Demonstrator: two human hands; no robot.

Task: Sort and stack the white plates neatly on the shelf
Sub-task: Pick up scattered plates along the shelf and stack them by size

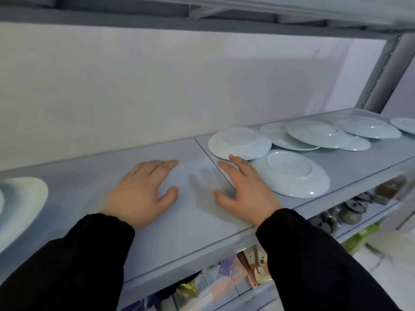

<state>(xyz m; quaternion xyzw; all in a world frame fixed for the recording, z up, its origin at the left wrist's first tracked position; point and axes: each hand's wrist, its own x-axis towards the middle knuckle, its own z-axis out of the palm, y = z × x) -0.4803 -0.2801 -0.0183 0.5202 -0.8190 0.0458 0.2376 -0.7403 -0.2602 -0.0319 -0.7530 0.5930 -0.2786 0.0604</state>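
I see my left hand (143, 189) hovering over the bare middle of the grey shelf (107, 167), palm down, fingers spread and curled a little, holding nothing. My right hand (244, 189) is just beside it to the right, also spread and empty, its fingertips (233, 158) at the near rim of an upside-down white plate (239, 143); I cannot tell whether they touch it. Its shadow falls on the shelf between my hands. Both arms are in black sleeves (314, 254).

The white plates lie loose toward the right end of the shelf. The upside-down plate sits near the back edge, beside a seam in the shelf surface. A second overturned plate (292, 173) lies nearer the front edge, just right of my right hand, and the two seem to overlap slightly. Behind them, an untidy overlapping cluster of plates (318, 133) runs along the back toward the right corner, by the metal upright (381, 68). At the left end of the shelf, the rim of another white plate (24, 198) shows, cut off by the frame.

Below the front edge, a lower shelf holds blurred packages (224, 279) and dark metal lids (350, 209).
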